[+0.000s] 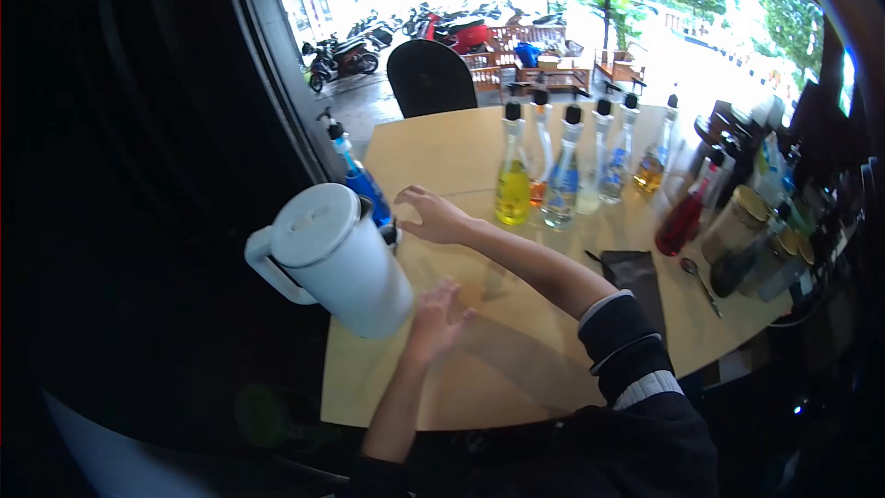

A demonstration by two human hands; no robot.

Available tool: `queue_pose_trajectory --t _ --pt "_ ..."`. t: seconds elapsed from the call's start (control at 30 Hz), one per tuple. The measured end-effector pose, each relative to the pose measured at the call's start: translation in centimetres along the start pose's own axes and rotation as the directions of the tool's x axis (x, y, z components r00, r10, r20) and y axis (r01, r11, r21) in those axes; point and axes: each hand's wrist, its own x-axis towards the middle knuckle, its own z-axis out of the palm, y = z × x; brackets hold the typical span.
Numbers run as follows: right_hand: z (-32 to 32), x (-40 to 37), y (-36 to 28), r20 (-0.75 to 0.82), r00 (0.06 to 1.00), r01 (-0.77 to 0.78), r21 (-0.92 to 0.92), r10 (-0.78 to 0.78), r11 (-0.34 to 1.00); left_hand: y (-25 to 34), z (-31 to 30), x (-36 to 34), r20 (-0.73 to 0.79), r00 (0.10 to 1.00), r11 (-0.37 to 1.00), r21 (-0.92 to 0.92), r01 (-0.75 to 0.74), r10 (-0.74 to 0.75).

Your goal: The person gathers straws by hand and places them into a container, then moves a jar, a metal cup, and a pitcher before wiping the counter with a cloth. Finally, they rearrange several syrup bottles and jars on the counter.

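A large white lidded pitcher (346, 254) stands at the left edge of the wooden table, its handle pointing left. Just right of its lid, my right hand (433, 217) reaches across with thumb and fingers apart and nothing visible between them. Its thumb is close to a small dark object (393, 233) mostly hidden behind the pitcher. Nearer to me, my left hand (438, 321) hovers beside the pitcher's lower right side, fingers loosely spread and slightly blurred. Behind the pitcher is a bottle of blue liquid (366, 189) with a black pump top, partly covered.
Several pump bottles surround a yellow one (513, 175) at the back of the table (433, 148). On the right are a red bottle (680, 221), lidded jars (735, 226), a spoon (702, 288) and a dark cloth-like item (634, 281). A black chair back (430, 78) stands beyond.
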Motion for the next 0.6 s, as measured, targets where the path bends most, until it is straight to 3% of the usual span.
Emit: queue_pose_trajectory --t 0.03,0.1,0.2,0.27,0.37,0.43,0.5,0.6 --pt "-1.8 -1.8 -1.5 0.000 1.000 -0.013 -0.005 0.013 1.000 0.2 0.1 0.1 -0.014 1.000 0.998 0.048 0.027 -0.026" --pt "-5.4 -5.3 -4.0 0.159 0.987 -0.002 -0.110 0.019 0.994 2.4 0.3 0.8 -0.035 0.998 0.994 0.095 0.057 -0.054" --pt "-11.0 -11.1 -6.3 0.133 0.988 -0.057 -0.159 0.079 0.986 8.1 -0.4 1.8 -0.057 0.998 0.995 0.101 0.009 -0.004" --pt "-13.8 -14.9 -6.1 0.140 0.978 -0.123 -0.201 0.152 0.972 12.2 0.4 2.7 -0.021 0.998 0.995 -0.078 -0.060 0.059" --pt "-18.1 -21.4 -4.3 -0.005 0.971 -0.238 -0.177 0.240 0.955 16.0 4.3 4.5 -0.120 0.979 0.960 -0.209 -0.188 0.166" --pt "-20.8 -25.3 -4.2 -0.166 0.939 -0.295 0.072 0.303 0.953 18.2 6.8 6.2 -0.129 0.971 0.934 -0.275 -0.229 0.200" --pt "-23.0 -28.9 -4.0 -0.243 0.907 -0.338 0.073 0.345 0.938 20.4 9.5 7.6 -0.145 0.967 0.911 -0.331 -0.247 0.210" --pt "-25.1 -33.4 -4.3 -0.357 0.858 -0.366 0.077 0.368 0.927 23.7 13.2 9.9 -0.135 0.986 0.722 -0.671 -0.166 0.101"
